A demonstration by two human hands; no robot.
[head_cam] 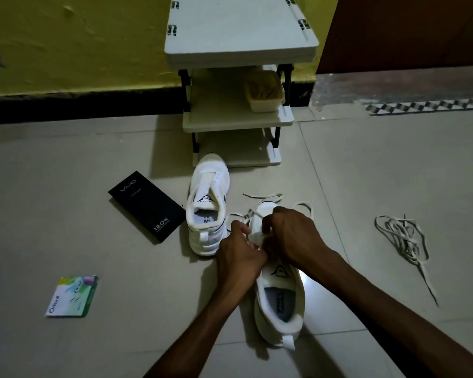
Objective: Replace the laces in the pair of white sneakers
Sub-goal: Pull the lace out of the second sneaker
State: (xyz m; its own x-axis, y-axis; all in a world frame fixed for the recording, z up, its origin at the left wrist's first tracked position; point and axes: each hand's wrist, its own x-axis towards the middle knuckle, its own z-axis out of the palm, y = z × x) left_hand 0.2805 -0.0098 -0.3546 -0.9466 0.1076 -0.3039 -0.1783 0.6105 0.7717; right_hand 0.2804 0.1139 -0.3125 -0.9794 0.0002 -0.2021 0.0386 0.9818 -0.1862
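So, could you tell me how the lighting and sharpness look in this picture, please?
Head view: dim throughout; glare patch on the pale tiled floor beside the nearer white sneaker; left hand and right hand, pinching its white lace, look soft; wide-angle lens skews the white shelf rack.

Two sneakers, two hands, one box, one packet, one rack, one tub

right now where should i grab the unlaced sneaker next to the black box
By the heel collar of the unlaced sneaker, coming from the near side. It stands on its sole with the heel and pull tab toward you and the opening facing up, so fingers can hook inside.
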